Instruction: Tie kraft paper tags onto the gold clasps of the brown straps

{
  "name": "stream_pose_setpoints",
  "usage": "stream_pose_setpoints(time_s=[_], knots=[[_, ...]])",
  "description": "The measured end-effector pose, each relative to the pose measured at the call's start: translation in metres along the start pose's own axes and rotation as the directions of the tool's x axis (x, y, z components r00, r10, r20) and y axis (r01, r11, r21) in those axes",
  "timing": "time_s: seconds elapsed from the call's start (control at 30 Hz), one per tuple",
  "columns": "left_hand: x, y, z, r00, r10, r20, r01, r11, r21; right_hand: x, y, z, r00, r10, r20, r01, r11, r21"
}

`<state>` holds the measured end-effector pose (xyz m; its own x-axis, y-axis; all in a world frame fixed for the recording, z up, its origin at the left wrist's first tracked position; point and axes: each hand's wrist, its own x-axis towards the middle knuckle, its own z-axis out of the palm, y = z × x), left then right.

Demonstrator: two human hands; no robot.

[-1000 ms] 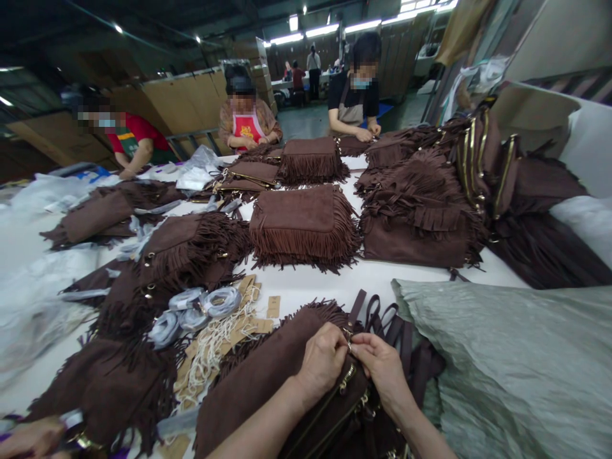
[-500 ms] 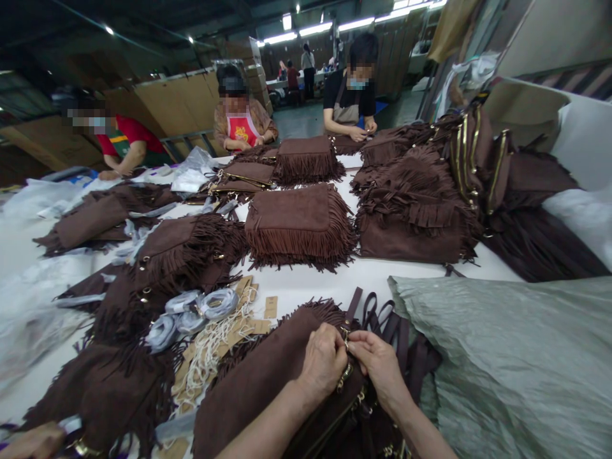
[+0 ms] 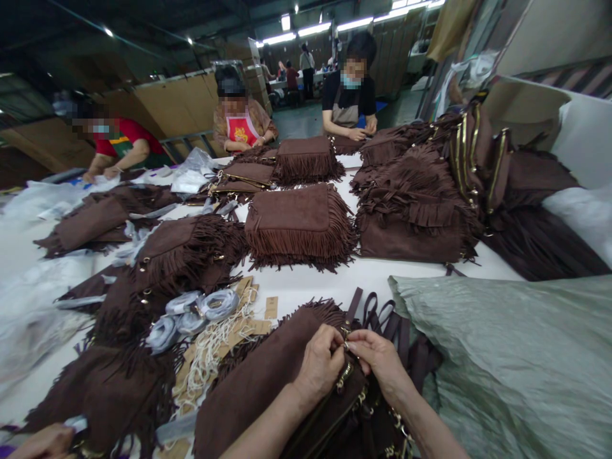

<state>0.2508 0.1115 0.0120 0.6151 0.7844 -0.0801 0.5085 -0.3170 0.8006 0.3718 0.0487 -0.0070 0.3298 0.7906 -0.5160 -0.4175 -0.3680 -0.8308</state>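
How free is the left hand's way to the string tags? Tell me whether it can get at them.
Probably yes: the string tags lie mostly in the open beside the brown bag. The left hand seems to be pinching a metal fitting, so it would likely need to let go.

Dim interior overall; ceiling nearly black. Main visible source: row of tube lights far back, blown out white. Small lamp upper left, faint streak. White worktop brighter, shadows soft. Dark brown bag loses detail; gold hardware glints. Dull sheen on plastic sheet. Edges stretched, slanted by wide lens; background soft. Co-workers partly pixelated.
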Motion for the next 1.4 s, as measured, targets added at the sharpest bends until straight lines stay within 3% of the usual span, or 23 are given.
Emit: stream_pose_setpoints(time_s=[0.27,1.0,1.23,1.4], knots=[[0.000,-0.002,0.001,1.000,0.005,-0.009,-0.006,1.000,-0.017,0.005,-0.001,-0.004,0.998,0.046,0.051,-0.047,0.999,0.010],[-0.003,-0.008,-0.003,1.000,0.009,-0.007,-0.009,0.998,-0.059,0.007,-0.005,0.003,0.998,0.014,0.063,-0.008,0.996,-0.090],[0.004,-0.004,-0.011,0.988,-0.139,0.070,0.149,0.976,-0.160,0.009,-0.006,0.000,0.995,0.016,0.095,-0.006,0.995,-0.102],[0.013,-0.004,-0.014,0.955,-0.251,0.158,0.289,0.909,-0.300,0.009,-0.004,0.001,0.997,0.002,0.081,0.006,0.996,-0.090]])
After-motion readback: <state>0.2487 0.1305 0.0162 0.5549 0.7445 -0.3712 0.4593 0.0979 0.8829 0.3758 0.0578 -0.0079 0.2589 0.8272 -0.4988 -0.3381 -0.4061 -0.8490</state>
